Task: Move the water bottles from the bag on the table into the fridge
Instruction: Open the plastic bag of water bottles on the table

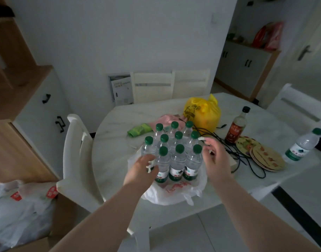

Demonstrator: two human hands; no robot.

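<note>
One big round table (110, 160) filled the middle of the shot, white chairs (72, 151) tucked round it, and no fridge anywhere in view. On its near edge sat the white plastic bag (174, 195), slumped down low round its load. Standing upright in it was the block of water bottles (176, 160), packed shoulder to shoulder, ten green caps by my count. Behind them lay a knotted yellow bag (203, 113). Off to the right, well apart, a single water bottle (301, 146) stood alone near the table's edge, with a dark sauce bottle (237, 126) in between. Now the hands, both reaching in, one either side of the block. The left hand (140, 169) was at the near-left corner, fingers curled against the outer bottle, though whether it truly gripped I could not tell, since the knuckles hid the contact. The right hand (213, 157) hung just beside the near-right bottle, fingers loose and spread, holding nothing. By my reading this was the very start of the pick-up: nothing lifted, the block all in the bag. The next move called for a choice. Either clamp both flanks and lift the lot, heavy and liable to sag if no wrap bound it, or draw bottles out singly by the neck. Then came a carry to a fridge somewhere off-camera.
</note>
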